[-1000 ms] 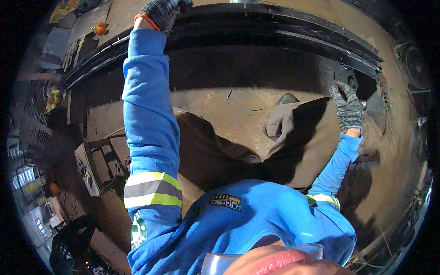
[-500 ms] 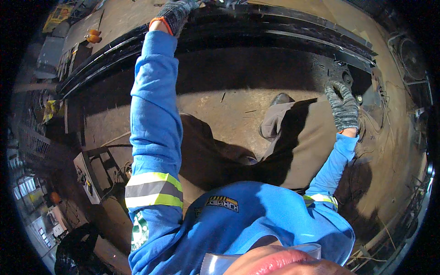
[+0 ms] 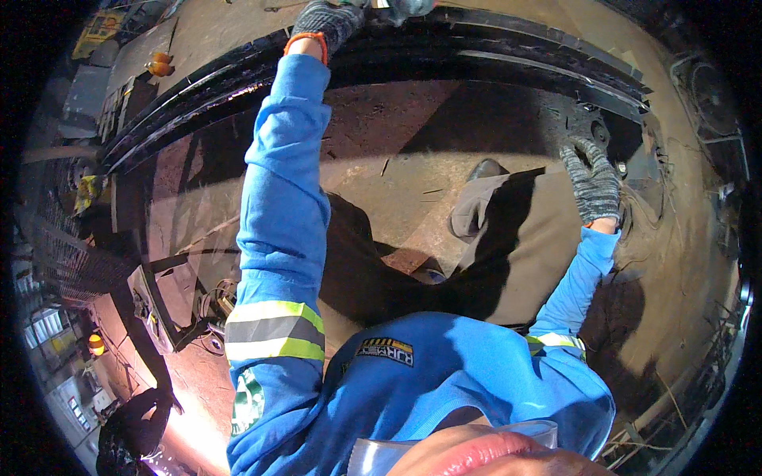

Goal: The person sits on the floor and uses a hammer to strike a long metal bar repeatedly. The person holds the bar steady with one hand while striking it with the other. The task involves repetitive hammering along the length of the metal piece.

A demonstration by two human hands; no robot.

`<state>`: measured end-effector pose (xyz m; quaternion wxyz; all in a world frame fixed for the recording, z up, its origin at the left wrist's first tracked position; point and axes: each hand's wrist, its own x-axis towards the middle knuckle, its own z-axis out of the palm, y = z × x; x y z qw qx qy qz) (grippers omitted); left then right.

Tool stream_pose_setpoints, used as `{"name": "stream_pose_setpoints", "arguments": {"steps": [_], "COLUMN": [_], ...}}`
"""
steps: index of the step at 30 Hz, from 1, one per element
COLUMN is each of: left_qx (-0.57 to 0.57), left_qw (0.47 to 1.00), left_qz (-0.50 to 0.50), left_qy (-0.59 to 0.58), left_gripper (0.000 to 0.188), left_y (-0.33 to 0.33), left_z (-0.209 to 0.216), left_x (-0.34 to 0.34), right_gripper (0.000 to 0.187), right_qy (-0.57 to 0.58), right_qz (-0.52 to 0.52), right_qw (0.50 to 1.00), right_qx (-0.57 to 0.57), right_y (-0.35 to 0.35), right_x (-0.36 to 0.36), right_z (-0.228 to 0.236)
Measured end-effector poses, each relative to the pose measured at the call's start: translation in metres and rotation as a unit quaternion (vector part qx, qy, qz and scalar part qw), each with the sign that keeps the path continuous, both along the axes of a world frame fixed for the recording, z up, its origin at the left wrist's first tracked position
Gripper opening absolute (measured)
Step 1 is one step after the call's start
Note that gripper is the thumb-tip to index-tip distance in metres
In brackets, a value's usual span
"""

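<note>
Compared with the frame from a second ago, the left hand (image 3: 327, 25) has shifted rightward along the long dark metal bars (image 3: 476, 67), which lie across the floor (image 3: 421, 186) in front of the person. A grey shape (image 3: 409, 8), cut by the upper edge and too partial to identify, now shows just beside its fingertips. The right hand (image 3: 593, 181) sits only slightly further left than before. A white glare (image 3: 190, 416) has appeared at lower left, throwing pinkish light over the floor and the open-sided metal box (image 3: 155, 309); the small orange object (image 3: 96, 343) beyond is brighter too.

The left arm reaches almost straight forward, its grey knit glove with the orange cuff over the bars' far side; whether its fingers close on anything cannot be told. The right arm extends forward and outward, elbow low, its gloved fingers parted and pointing toward a dark round part (image 3: 598, 133) near the bars' right end. Whether that hand grips something cannot be told either.
</note>
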<state>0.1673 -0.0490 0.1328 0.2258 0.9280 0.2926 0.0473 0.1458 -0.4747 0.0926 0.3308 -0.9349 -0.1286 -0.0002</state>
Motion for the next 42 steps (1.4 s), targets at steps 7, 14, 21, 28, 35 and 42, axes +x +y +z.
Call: {"name": "stream_pose_setpoints", "arguments": {"steps": [7,14,21,28,35,42], "left_qx": [0.749,0.69,0.236,0.254,0.197,0.188], "left_qw": [0.603,0.605,0.875,0.96,0.975,0.966], "left_qz": [-0.247,-0.283,-0.337,-0.11,0.103,0.179], "left_qy": [-0.119,-0.279,-0.256,-0.046,0.003,0.003], "left_gripper": [0.049,0.043,0.034,0.032,0.03,0.028], "left_y": [0.037,0.024,0.085,0.114,0.185,0.209], "left_z": [-0.042,-0.018,-0.078,-0.071,-0.08,-0.087], "left_x": [0.02,0.0,-0.001,-0.058,-0.117,-0.141], "right_gripper": [0.031,0.027,0.031,0.032,0.033,0.029], "right_qy": [-0.012,-0.02,-0.002,-0.024,0.014,0.0], "right_qz": [0.013,0.016,0.022,0.028,0.008,0.035], "right_qw": [1.0,1.0,1.0,0.999,1.0,0.99], "right_qx": [0.015,-0.002,0.009,-0.011,-0.027,-0.136], "right_y": [0.008,0.002,0.005,-0.001,0.01,-0.013], "right_x": [-0.003,-0.001,0.0,0.004,-0.005,0.007], "right_z": [0.005,-0.001,0.001,-0.006,0.009,-0.012]}}
